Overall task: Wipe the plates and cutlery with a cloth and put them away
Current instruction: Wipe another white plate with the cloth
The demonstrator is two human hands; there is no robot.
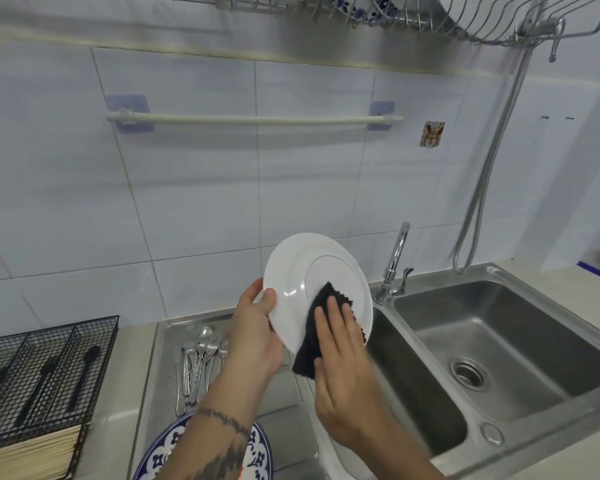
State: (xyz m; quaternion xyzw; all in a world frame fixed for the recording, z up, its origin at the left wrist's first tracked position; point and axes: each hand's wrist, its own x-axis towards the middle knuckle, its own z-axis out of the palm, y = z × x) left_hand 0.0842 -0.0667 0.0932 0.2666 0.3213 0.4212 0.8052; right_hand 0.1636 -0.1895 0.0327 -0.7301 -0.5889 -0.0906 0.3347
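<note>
A white plate (302, 271) is held upright and tilted over the draining board. My left hand (257, 327) grips its left rim, thumb on the face. My right hand (340, 344) presses a black cloth (317, 320) flat against the plate's lower right, fingers straight. Several metal spoons and forks (198, 355) lie on the steel draining board (160, 375) to the left of my left forearm. A blue-patterned plate (160, 452) sits at the bottom, partly hidden by my left arm. Another white plate (333, 452) shows under my right wrist.
A black wire cutlery organiser (45, 372) with black utensils and pale chopsticks stands at the left. The double steel sink (499, 341) and tap (395, 265) are at the right. A wire dish rack (465, 19) with plates hangs overhead. A towel rail (253, 119) crosses the tiled wall.
</note>
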